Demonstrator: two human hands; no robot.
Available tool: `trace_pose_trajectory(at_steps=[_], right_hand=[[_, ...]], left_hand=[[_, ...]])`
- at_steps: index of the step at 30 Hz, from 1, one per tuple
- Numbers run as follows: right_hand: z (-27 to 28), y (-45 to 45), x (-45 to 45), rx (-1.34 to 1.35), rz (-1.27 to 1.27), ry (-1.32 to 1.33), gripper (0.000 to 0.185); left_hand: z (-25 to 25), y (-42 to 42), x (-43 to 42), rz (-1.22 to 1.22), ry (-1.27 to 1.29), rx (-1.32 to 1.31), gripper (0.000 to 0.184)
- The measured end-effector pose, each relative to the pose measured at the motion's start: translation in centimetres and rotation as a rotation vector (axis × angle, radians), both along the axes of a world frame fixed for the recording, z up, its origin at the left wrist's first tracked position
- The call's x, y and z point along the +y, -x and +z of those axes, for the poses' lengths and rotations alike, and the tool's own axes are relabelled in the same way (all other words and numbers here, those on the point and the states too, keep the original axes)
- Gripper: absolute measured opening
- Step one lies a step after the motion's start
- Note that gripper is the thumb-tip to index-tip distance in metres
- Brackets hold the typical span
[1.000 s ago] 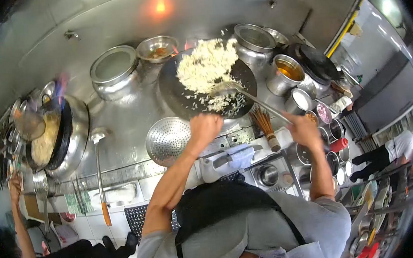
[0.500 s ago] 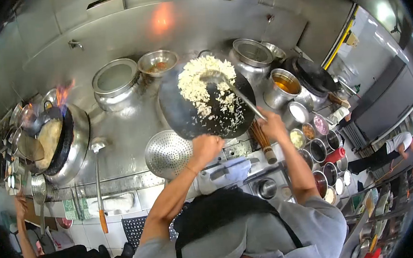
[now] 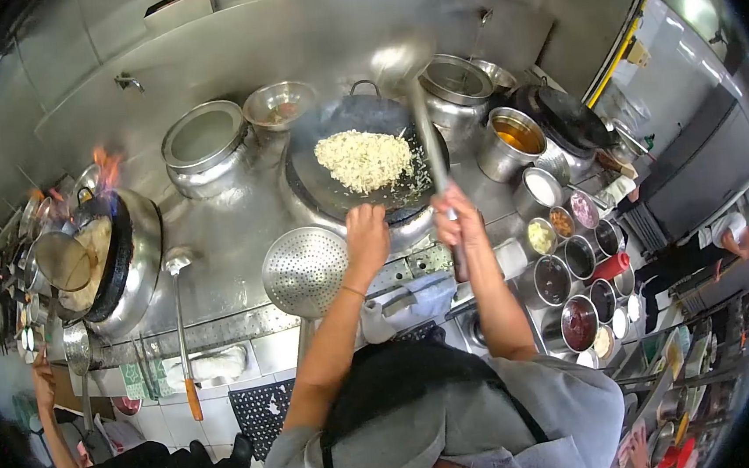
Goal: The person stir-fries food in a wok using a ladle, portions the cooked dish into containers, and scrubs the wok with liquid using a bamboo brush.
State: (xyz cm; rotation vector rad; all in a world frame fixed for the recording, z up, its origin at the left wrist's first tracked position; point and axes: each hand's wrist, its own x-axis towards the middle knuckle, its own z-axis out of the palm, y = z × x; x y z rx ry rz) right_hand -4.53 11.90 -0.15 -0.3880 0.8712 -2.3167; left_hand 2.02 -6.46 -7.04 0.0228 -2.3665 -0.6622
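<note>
My left hand [image 3: 367, 237] is closed at the near rim of a black wok [image 3: 307, 138], gripping it; the exact part held is hidden under my fingers. A heap of pale, rice-like food [image 3: 363, 158] lies in the wok, with green and white bits at its right side. In my closed right hand [image 3: 459, 218] is a long-handled metal ladle [image 3: 427, 133]. Its blurred head is raised beyond the wok's far right side, apart from the food. Just left of my left forearm rests a perforated strainer [image 3: 305, 273].
At left, another wok [image 3: 134, 253] stands near flames, with a co-worker's hand [image 3: 44, 383] below it. Lidded pots [image 3: 204, 142] and a steel bowl [image 3: 280, 105] stand behind. To the right are an oil pot [image 3: 509, 155] and several ingredient containers [image 3: 578, 322].
My right hand has lifted the ladle out of the food, upward and away. The wok has tilted, showing its far handle, and the spread food is now a compact heap.
</note>
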Motion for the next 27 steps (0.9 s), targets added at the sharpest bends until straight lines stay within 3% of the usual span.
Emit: trace_pose_trajectory(at_steps=[1,3,6,9,13,14,15,17,19,24,27], right_hand=[[-1.7,0.8,-0.8,-0.23,0.002,-0.114,0.013],[-6.3,6.5,-0.8,-0.73,0.415,-0.007,0.011],[2.3,3.7,-2.8,-0.211,0.071,-0.584,0.009],[4.4,1.2,-2.1,0.012,0.04,-0.394,0.009],[0.3,1.9,-4.1,-0.128,0.038,-0.202,0.009],[-0.7,3.0,-5.1,-0.226,0.047,-0.268,0.008],[-3.6,6.0,-5.2,-0.27,0.235,-0.396,0.011],[-3.1,8.0,-6.8,-0.288,0.269,-0.473,0.02],[1.1,3.4,-7.4,0.118,-0.056,-0.735,0.014],[1.3,0.2,-4.0,-0.034,0.068,-0.394,0.015],[-3.7,4.5,-5.1,-0.018,0.22,-0.578,0.013]], left_hand=[[0.1,-0.1,-0.1,0.001,0.016,0.03,0.029],[0.4,-0.4,-0.1,-0.002,0.038,0.093,0.029],[-0.1,-0.4,-1.1,-0.077,0.036,0.095,0.035],[0.5,-1.0,-0.7,-0.02,0.006,0.004,0.037],[-0.1,-0.6,-0.4,0.017,0.007,-0.034,0.043],[-0.1,-0.6,-0.6,0.004,0.011,-0.034,0.042],[-0.2,-0.6,-0.7,-0.015,0.014,-0.036,0.042],[0.0,-0.9,-1.0,-0.049,0.027,-0.046,0.042],[0.2,-0.8,-1.2,-0.051,0.017,-0.09,0.042],[-0.4,-0.5,-0.7,-0.036,-0.023,0.007,0.045],[-1.1,0.0,-1.2,-0.046,0.048,-0.019,0.043]])
